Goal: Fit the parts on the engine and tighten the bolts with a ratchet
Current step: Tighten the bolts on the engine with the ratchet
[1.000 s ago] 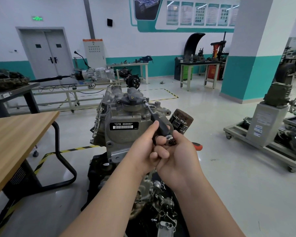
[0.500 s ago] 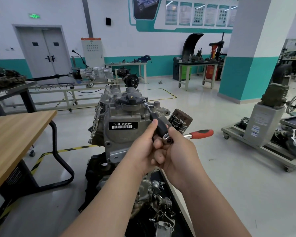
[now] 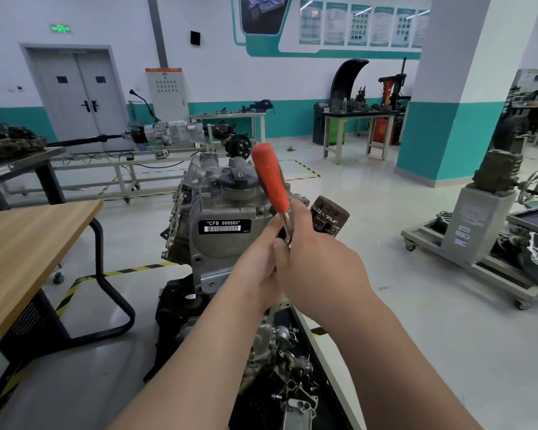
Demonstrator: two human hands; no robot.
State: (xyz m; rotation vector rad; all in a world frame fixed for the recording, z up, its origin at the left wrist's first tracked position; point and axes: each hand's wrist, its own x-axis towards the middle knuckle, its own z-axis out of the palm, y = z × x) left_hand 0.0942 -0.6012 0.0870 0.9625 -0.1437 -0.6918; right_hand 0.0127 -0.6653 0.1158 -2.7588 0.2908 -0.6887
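Ratchet (image 3: 271, 178): held before engine (image 3: 218, 243) (red handle up).
Left hand (image 3: 257, 259): fingers are clamped on it.
Right hand (image 3: 319, 259): fingers are clamped likewise.

Body check: left hand (image 3: 257, 262) and right hand (image 3: 319, 265) both bare. Left forearm (image 3: 199, 352) and right forearm (image 3: 398, 352) bare as well, uncovered right down to the bottom edge of view.

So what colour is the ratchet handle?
The ratchet handle is orange-red, seen best in the head view.
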